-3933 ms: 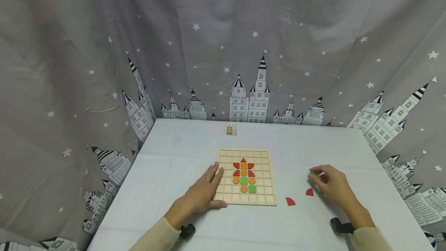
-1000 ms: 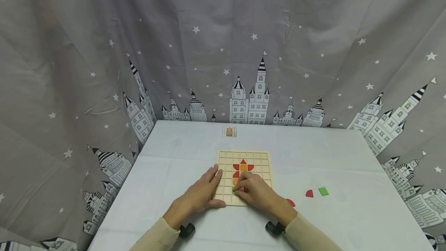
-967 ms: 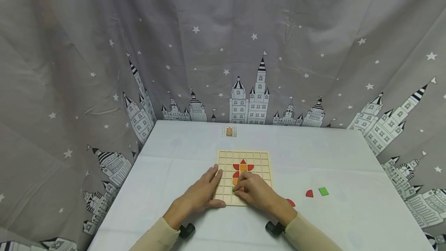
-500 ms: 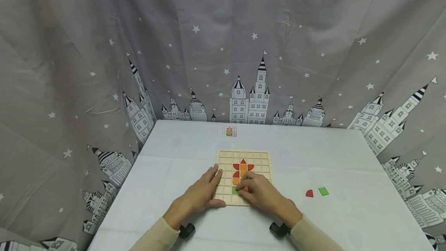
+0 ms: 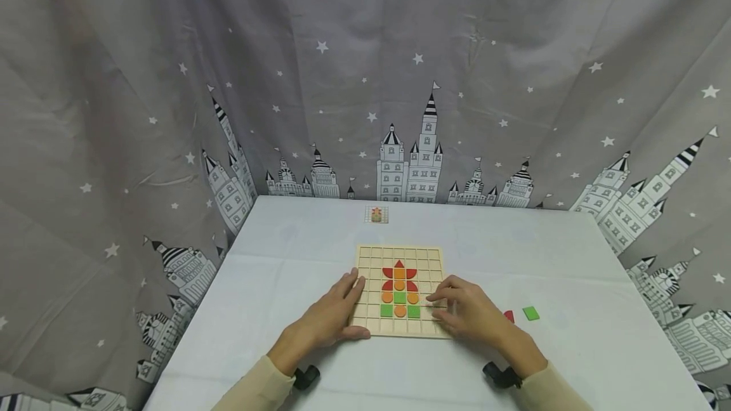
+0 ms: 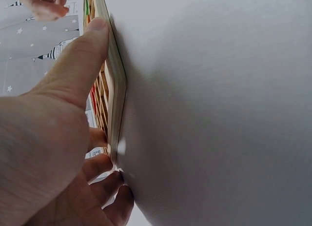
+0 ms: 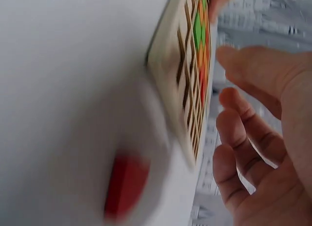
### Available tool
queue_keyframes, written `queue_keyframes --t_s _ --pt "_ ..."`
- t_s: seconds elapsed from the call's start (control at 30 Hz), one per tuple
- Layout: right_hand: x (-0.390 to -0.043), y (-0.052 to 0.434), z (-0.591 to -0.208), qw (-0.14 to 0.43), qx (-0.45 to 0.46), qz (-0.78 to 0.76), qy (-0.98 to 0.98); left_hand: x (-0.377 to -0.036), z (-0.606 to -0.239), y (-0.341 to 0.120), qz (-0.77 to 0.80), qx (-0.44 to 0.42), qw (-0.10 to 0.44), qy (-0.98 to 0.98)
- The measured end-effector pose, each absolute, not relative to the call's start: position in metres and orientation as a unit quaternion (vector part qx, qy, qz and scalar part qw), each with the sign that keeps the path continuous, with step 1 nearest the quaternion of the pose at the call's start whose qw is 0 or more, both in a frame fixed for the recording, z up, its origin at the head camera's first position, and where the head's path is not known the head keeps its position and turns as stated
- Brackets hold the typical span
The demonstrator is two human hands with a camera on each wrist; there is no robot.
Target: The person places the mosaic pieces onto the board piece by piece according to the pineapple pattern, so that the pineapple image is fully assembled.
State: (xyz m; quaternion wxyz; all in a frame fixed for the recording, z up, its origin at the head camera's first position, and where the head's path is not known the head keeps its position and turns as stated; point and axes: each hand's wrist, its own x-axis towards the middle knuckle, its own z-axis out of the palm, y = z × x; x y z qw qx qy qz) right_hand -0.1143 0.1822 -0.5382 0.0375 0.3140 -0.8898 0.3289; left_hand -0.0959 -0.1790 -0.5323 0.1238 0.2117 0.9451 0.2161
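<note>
In the head view a wooden grid board (image 5: pixel 371 325) holds a figure of red, orange and green pieces, among them a green square (image 5: pixel 386 311) at its lower left. My left hand (image 5: pixel 328 316) rests on the board's left edge, fingers extended; the left wrist view shows its thumb (image 6: pixel 80 60) lying on the rim. Above the board's right side hovers my right hand (image 5: pixel 476 316), holding nothing. Its fingers (image 7: pixel 231 126) are loosely bent and apart from the thumb in the right wrist view. A red piece (image 7: pixel 126 187) lies on the table below that hand, blurred.
Right of the board a loose green square (image 5: pixel 531 313) lies on the white table (image 5: pixel 308 240), beside a red quarter-circle (image 5: pixel 509 316) partly behind my right wrist. A small pattern card (image 5: pixel 376 215) is near the back edge. A grey castle-print curtain (image 5: pixel 342 81) hangs behind.
My right hand carried a green square from the right to the board's lower left cell, let it go, and has since drawn back rightward. The left hand has stayed on the board's edge.
</note>
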Motion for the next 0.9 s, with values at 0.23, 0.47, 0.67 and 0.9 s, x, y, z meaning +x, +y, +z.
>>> queue_keyframes --t_s 0.23,0.47,0.67,0.9 --pt "-0.113 0.234 -0.53 0.023 0.252 0.314 -0.915 -0.098 -0.534 -0.178 0.212 0.207 0.119 0.948" --pt "-0.105 0.288 -0.527 0.02 0.198 0.295 -0.935 -0.096 -0.537 -0.178 0.217 0.209 0.122 0.946" --pt "-0.098 0.327 -0.534 -0.004 0.158 0.269 -0.95 -0.096 -0.536 -0.178 0.216 0.207 0.121 0.946" --pt "-0.092 0.349 -0.542 -0.031 0.137 0.266 -0.954 -0.097 -0.535 -0.178 0.212 0.21 0.121 0.947"
